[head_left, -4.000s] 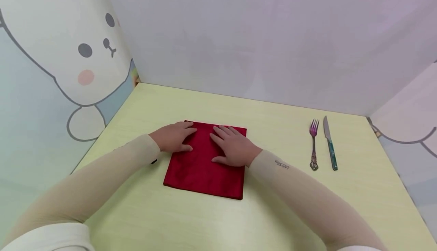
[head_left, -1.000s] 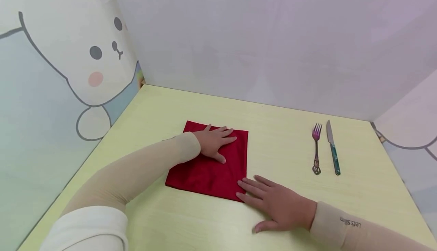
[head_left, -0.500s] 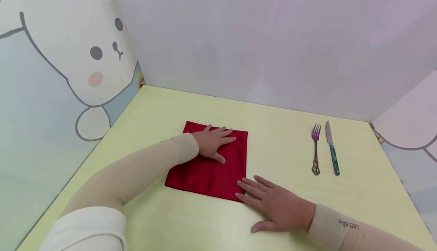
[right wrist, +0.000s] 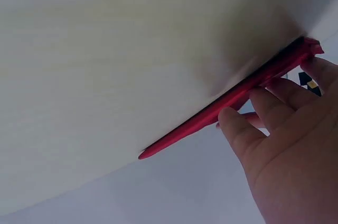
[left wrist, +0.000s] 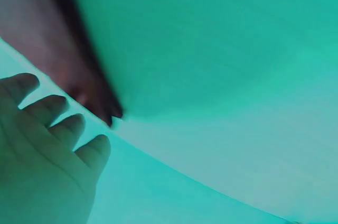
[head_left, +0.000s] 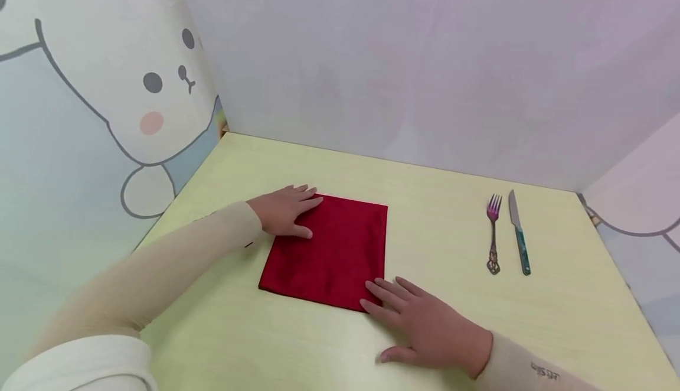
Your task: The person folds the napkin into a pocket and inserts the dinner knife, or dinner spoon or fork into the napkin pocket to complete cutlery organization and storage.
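Observation:
A red satin napkin (head_left: pixel 340 255), folded to a flat square, lies on the pale wooden table. Across its far left corner rests my left hand (head_left: pixel 284 209), fingers spread and straight, hiding that corner. My right hand (head_left: pixel 425 326) lies flat by the near right corner, its fingertips over the napkin's right edge and the palm on the tabletop. The right wrist view shows the napkin's thick folded edge (right wrist: pixel 211 113) under those fingertips. In the left wrist view, the napkin's dark edge (left wrist: pixel 79 65) runs just beyond the left fingers.
To the right of the napkin, a fork (head_left: pixel 493 234) with an ornate handle lies beside a knife (head_left: pixel 519 231) with a green handle. The table (head_left: pixel 435 202) meets a pale cloth wall (head_left: pixel 393 84) at the back. A cartoon-printed curtain (head_left: pixel 127 72) hangs at the left.
My left hand has slid left from the napkin's middle to its far left corner. Earlier, my right hand went from the napkin's upper right to its near right corner, where it stays.

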Demonstrator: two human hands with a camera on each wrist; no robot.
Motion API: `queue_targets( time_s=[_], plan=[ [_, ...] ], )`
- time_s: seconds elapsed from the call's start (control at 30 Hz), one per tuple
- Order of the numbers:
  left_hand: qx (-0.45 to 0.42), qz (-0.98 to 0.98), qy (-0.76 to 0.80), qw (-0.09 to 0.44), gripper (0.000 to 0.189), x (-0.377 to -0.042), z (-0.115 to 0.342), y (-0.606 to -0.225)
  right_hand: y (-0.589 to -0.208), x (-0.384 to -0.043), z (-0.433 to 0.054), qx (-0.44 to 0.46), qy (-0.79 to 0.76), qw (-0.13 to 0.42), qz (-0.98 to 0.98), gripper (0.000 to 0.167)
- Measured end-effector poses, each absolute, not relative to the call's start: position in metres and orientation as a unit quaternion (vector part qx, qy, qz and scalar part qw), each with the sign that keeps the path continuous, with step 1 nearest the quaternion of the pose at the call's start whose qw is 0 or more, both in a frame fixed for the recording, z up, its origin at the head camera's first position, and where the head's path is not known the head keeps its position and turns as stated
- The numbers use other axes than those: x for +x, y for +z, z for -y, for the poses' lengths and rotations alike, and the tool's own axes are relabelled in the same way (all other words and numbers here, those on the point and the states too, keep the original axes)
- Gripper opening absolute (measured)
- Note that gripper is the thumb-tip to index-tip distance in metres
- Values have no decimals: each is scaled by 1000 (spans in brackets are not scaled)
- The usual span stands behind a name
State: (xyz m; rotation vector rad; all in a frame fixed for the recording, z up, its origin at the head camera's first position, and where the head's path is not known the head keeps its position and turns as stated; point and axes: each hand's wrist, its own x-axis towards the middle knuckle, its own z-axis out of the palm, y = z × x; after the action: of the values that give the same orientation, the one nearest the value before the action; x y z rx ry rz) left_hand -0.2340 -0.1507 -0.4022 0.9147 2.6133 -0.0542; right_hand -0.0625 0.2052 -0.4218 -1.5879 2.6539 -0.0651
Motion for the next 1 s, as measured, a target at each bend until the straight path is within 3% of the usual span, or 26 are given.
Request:
queue_targets(
  time_s=[0.37, 0.6, 1.0],
  plan=[
    [279, -936, -2, 214, 93, -240, 171, -410, -428, -54, -199, -513, -11, 18, -858, 82],
    [283, -937, 17, 203, 94, -233, 172, -413, -428, -58, -212, -499, 9, 22, -866, 83],
    [235, -962, 10, 141, 97, -157, 167, -417, -423, -108, -245, -391, 0, 38, -920, 83]
  ],
)
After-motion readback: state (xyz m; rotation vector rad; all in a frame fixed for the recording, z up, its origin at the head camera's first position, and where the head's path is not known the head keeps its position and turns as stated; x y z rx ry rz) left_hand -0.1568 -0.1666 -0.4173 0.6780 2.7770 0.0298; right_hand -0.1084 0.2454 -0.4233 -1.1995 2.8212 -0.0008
